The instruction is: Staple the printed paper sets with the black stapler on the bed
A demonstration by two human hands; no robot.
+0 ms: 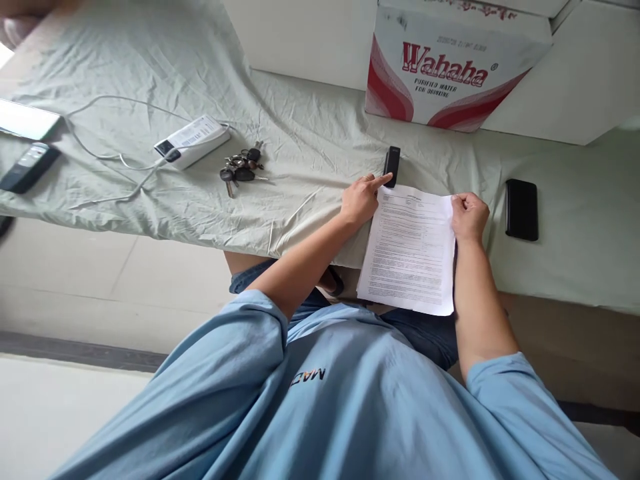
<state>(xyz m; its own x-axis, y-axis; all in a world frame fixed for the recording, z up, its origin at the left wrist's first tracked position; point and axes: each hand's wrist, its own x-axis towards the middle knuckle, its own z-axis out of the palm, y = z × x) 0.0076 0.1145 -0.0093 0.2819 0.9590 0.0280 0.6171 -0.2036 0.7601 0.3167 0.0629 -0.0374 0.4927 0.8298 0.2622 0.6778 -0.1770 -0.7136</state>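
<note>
A stack of printed paper sheets (413, 257) lies across the table's near edge, its lower part over my lap. My right hand (469, 215) is closed on the upper right edge of the sheets, thumb on top. At the upper left corner my left hand (361, 200) is closed around the paper edge, its thumb hidden. Its index finger stretches out and touches the near end of a small black block (393, 163), which looks like a stapler. That block stands just beyond the top left corner of the sheets.
A black phone (521, 209) lies to the right. Left of my hands are a bunch of keys (243, 167), a white power bank (193, 141) with a cable, and a dark remote-like device (30, 167). A Wahaha water carton (450, 73) stands behind on the green cloth (305, 153).
</note>
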